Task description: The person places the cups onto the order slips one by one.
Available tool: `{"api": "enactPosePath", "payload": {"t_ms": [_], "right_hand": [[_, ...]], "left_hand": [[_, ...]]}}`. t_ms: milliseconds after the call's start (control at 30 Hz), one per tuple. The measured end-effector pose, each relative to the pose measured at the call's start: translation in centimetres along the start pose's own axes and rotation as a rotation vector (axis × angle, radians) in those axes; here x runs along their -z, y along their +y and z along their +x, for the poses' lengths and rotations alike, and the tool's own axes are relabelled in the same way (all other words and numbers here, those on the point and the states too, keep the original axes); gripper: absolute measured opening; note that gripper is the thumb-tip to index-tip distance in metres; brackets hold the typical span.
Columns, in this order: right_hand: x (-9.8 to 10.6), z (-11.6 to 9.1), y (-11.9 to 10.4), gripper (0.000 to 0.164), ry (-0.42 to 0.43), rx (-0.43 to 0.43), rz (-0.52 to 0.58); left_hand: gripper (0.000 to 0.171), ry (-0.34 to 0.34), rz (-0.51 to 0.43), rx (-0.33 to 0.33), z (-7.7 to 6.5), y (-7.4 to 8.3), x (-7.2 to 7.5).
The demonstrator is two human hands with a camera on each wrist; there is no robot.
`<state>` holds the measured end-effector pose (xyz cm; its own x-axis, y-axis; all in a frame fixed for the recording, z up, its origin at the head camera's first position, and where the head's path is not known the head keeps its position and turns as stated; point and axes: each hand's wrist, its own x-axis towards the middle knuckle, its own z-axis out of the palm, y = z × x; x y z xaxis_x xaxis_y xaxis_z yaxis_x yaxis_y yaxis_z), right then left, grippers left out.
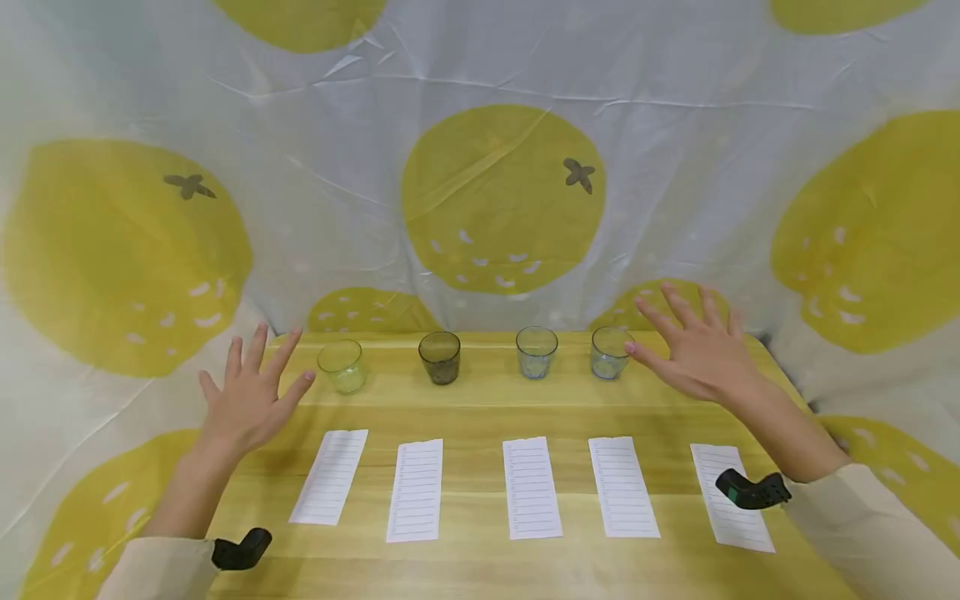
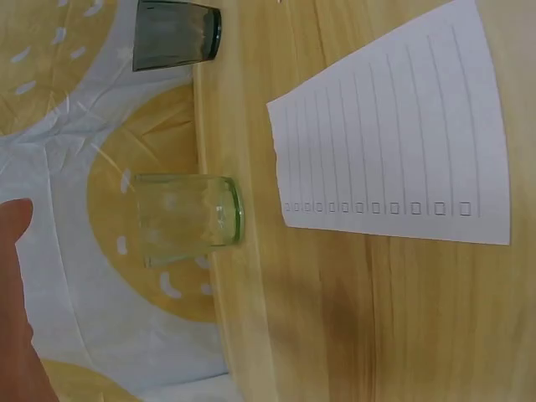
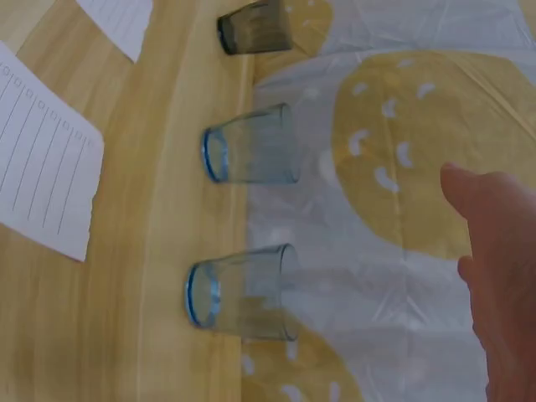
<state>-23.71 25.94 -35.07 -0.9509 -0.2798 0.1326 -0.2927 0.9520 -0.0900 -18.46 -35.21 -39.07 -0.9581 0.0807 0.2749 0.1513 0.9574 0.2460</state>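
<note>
Both hands are raised with fingers spread, holding nothing. The left hand (image 1: 243,404) is nearest the yellow-green glass (image 1: 342,367), which stands at the left end of a row at the back of the table. The right hand (image 1: 701,350) is beside a pale blue glass (image 1: 609,354) at the right end; its thumb overlaps that glass in the head view. Between them stand a dark grey-brown glass (image 1: 439,358) and another pale blue glass (image 1: 536,353). In the right wrist view, both blue glasses (image 3: 243,293) show bluish bases, apart from the hand.
Several white lined paper slips (image 1: 532,487) lie in a row across the front of the wooden table (image 1: 472,425). The left wrist view shows small checkboxes on one slip (image 2: 394,142). Behind hangs a white cloth (image 1: 330,208) printed with yellow fruit. Black wrist cameras (image 1: 242,550) sit at both cuffs.
</note>
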Motion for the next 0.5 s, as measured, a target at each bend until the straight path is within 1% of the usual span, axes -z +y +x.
{"api": "enactPosePath", "payload": {"t_ms": [100,200,300,400,433,500], "right_hand": [[-0.2,0.9,-1.4,0.084,0.012,0.035,0.009],[-0.3,2.0,-2.8,0.085,0.017,0.061,0.015],[-0.3,3.4,-4.0,0.086,0.038,0.092,0.029],[-0.5,4.7,-5.3,0.085,0.055,0.147,0.064],[-0.6,5.2,-5.8,0.085,0.057,0.169,0.079],[-0.9,6.0,-6.8,0.085,0.058,0.210,0.125]], "left_hand": [[0.073,0.005,0.001,-0.014,-0.9,-0.1,-0.1],[0.072,0.029,-0.025,-0.037,-1.7,-0.3,-0.2],[0.071,0.045,-0.071,-0.072,-2.6,-0.4,-0.5],[0.070,0.063,-0.121,-0.116,-3.6,-0.6,-1.0],[0.069,0.075,-0.147,-0.135,-4.0,-0.6,-1.3],[0.069,0.072,-0.216,-0.157,-4.9,-0.7,-1.8]]}}
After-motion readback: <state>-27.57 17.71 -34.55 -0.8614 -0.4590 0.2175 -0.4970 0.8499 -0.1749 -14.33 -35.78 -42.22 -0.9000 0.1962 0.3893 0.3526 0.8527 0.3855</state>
